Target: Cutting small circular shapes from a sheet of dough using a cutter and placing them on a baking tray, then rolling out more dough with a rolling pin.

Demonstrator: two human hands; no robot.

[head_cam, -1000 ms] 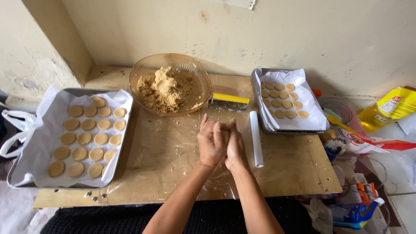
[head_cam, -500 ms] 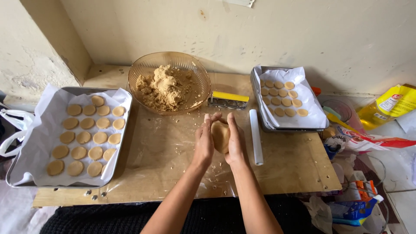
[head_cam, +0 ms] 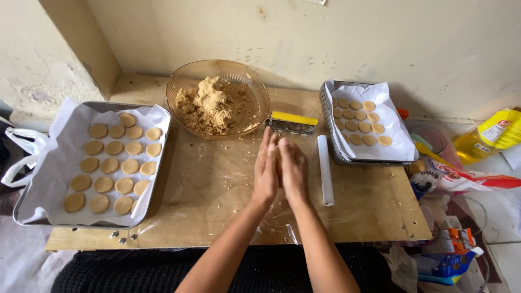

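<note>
Hands [head_cam: 279,171] closed flat again; dough hidden now.

Your left hand [head_cam: 266,169] and right hand [head_cam: 293,172] are pressed palm to palm, so whatever sits between them is hidden from you. The scraper [head_cam: 293,123] shows only its yellow top edge beyond your fingertips. The yellow packet [head_cam: 491,134] runs off the right edge, and the clutter beneath it is perhaps plastic wrappers.
</note>
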